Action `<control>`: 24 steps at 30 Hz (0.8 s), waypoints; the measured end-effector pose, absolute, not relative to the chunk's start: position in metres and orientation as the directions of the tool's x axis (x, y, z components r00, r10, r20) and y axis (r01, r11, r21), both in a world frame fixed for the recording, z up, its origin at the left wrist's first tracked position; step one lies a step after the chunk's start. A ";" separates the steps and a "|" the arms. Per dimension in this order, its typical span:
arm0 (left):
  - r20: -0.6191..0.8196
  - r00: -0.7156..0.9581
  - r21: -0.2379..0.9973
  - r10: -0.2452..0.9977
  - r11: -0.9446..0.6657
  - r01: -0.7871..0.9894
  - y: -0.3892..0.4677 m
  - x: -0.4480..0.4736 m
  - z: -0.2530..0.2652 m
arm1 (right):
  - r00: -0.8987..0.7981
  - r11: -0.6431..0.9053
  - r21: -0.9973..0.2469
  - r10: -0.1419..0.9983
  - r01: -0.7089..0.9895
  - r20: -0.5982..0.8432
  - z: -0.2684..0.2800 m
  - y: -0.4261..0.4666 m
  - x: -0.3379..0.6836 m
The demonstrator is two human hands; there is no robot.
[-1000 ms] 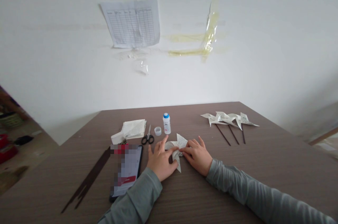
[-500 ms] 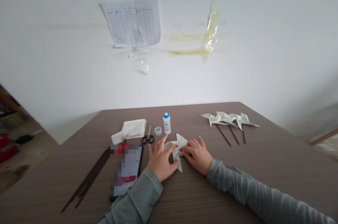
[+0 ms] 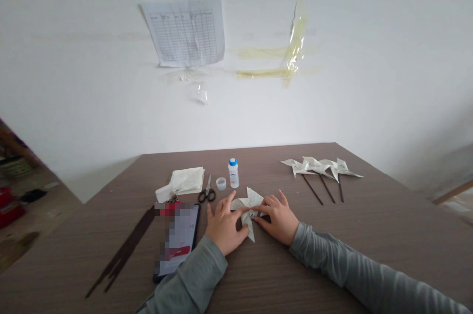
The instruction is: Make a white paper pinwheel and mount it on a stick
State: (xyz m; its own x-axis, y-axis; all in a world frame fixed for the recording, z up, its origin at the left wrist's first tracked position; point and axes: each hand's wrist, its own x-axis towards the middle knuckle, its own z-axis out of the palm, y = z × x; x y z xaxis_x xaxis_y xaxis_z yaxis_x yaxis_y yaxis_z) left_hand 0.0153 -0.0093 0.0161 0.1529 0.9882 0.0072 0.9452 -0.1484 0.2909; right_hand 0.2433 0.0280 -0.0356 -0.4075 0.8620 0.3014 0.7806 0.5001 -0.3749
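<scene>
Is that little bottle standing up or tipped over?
Standing up: the bottle sits base-down on the table, blue top uppermost.

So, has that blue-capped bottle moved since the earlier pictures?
No. Judged against the table's far edge, the bottle stands in the same spot, with no visible shift either way.

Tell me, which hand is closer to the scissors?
Left. The left hand is just right of the scissors and nearer the person; the right hand is well off to their right.
</scene>
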 end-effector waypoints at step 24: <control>0.038 0.166 0.303 0.985 -0.170 0.938 -0.011 0.015 0.010 | -0.426 0.508 -0.311 0.855 0.803 0.298 -0.034 0.026 0.243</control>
State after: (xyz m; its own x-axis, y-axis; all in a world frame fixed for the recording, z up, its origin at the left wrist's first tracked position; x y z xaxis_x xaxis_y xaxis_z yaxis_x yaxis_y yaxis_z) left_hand 0.0147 -0.0105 0.0104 0.1663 0.9854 0.0376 0.9378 -0.1698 0.3028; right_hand 0.2429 0.0264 -0.0339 -0.4257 0.8545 0.2975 0.8033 0.5083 -0.3105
